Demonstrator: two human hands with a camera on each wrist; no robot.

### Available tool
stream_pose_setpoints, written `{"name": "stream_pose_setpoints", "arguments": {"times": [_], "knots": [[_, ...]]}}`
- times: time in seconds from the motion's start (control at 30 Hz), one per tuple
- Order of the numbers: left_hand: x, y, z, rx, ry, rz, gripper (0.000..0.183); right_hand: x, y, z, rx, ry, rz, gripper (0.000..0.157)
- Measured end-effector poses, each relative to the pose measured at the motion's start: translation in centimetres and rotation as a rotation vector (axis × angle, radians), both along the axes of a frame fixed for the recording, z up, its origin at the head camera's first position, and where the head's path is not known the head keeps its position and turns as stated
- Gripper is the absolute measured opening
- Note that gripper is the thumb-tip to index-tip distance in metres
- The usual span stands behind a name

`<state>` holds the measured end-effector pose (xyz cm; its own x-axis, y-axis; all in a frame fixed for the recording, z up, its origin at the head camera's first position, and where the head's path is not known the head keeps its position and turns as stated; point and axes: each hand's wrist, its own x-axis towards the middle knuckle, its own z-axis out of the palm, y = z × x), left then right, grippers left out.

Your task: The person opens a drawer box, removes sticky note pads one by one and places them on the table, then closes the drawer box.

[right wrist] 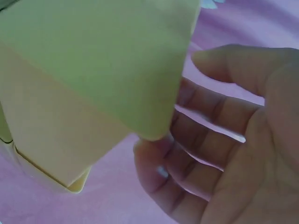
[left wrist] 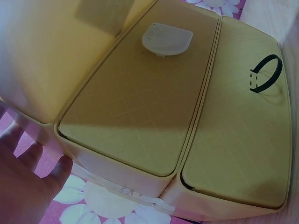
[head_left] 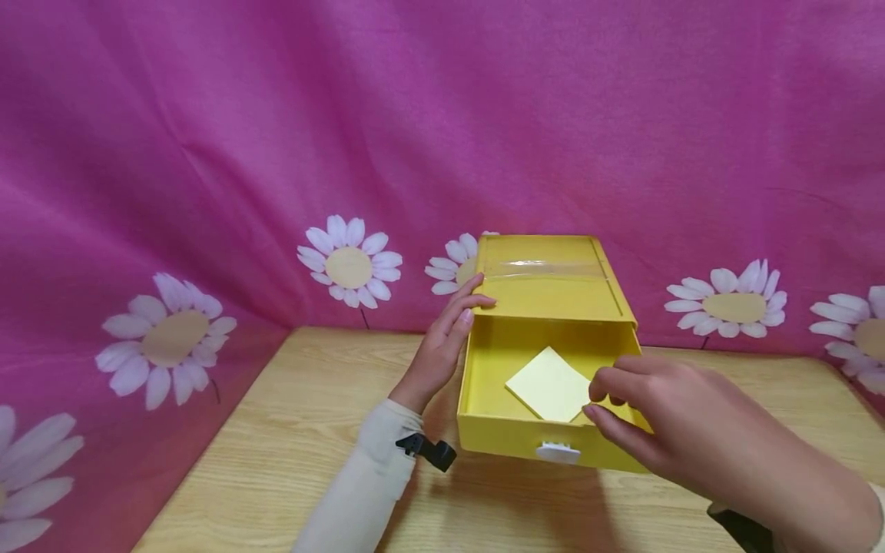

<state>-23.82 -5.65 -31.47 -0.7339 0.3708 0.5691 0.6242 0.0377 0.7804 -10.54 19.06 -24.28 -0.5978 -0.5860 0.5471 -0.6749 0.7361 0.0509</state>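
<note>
A yellow drawer unit (head_left: 553,296) has its top drawer (head_left: 498,432) pulled out, a white handle (head_left: 558,453) on the front. Inside lies a pale yellow square sticky-note pad (head_left: 548,384), turned like a diamond. My left hand (head_left: 442,338) rests against the unit's left side near the top, fingers extended in the left wrist view. Over the drawer's right side is my right hand (head_left: 653,407), thumb and index finger apart near the pad's right corner. The right wrist view shows bent fingers (right wrist: 191,135) at a rounded yellow corner, the thumb away from it.
Lower drawers show in the left wrist view, one with a white handle (left wrist: 167,39), another with a black loop handle (left wrist: 268,74). Clear tape (head_left: 546,267) crosses the unit's top. The wooden table (head_left: 276,445) meets a pink flowered cloth (head_left: 415,115) behind.
</note>
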Motion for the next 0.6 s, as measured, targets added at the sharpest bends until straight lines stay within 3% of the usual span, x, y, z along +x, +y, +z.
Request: {"name": "stream_pose_setpoints", "arguments": {"times": [0.1,0.33,0.6], "knots": [[-0.5,0.1,-0.5,0.008,0.009,0.005,0.032,-0.6,0.0,0.3,0.041,-0.053,-0.006,0.021],[0.1,0.1,0.1,0.014,-0.007,0.009,0.03,-2.5,-0.2,0.4,0.087,-0.26,0.003,0.01],[-2.4,0.2,-2.4,0.006,0.018,0.009,0.031,-4.4,-0.2,0.1,0.08,-0.427,0.041,0.019]]}}
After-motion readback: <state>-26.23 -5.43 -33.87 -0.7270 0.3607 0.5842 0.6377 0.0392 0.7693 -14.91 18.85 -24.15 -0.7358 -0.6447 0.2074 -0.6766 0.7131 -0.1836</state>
